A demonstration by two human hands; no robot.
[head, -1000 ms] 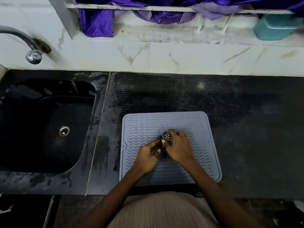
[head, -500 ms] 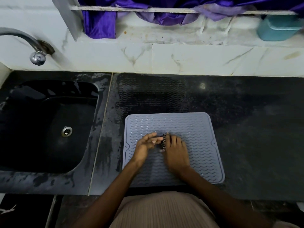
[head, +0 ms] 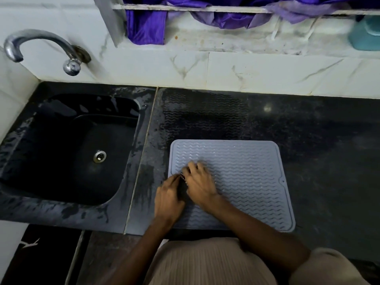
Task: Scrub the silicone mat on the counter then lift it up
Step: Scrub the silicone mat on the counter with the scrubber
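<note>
A blue-grey silicone mat point(head: 246, 177) with a wavy ribbed surface lies flat on the black counter point(head: 318, 161), close to its front edge. My right hand point(head: 200, 185) lies over a dark scrubber point(head: 183, 178) on the left part of the mat, its fingers curled over it. Only a sliver of the scrubber shows between my hands. My left hand point(head: 167, 195) rests on the mat's left edge, its fingertips against the scrubber.
A black sink point(head: 67, 153) with a metal drain sits left of the mat, under a curved tap point(head: 41, 45). A wet wavy imprint marks the counter behind the mat. Purple cloth point(head: 146, 25) and a teal container point(head: 366, 36) sit on the back ledge.
Both hands and the scrubber have slid from the mat's middle to its left side. The scrubber is now almost covered by my right hand.
</note>
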